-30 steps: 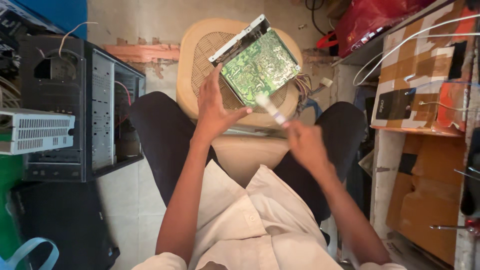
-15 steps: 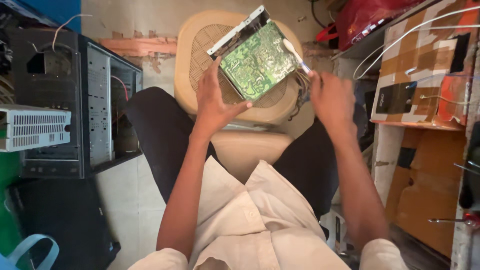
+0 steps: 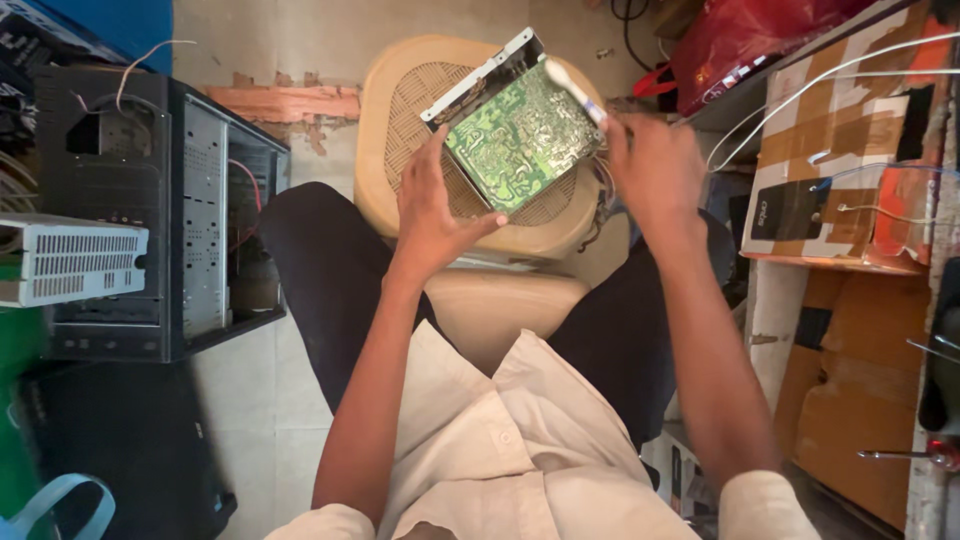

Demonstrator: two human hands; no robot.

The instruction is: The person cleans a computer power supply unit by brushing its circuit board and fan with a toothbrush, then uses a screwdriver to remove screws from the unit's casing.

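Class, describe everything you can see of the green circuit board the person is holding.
The circuit board is green and roughly square, its solder side up, covered in pale traces and shiny solder points. It sits in a silvery metal frame along its upper-left edge. It is held tilted above a tan woven stool. The left hand grips its lower-left corner, thumb along the lower edge. The right hand holds a white brush whose tip meets the board's upper-right corner.

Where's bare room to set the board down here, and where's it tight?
Free: the woven seat of the tan stool left of the green circuit board, and the floor tiles between the stool and the open black computer case. Crowded: the right side, with cardboard boxes, white cables and a red bag close by the right hand.
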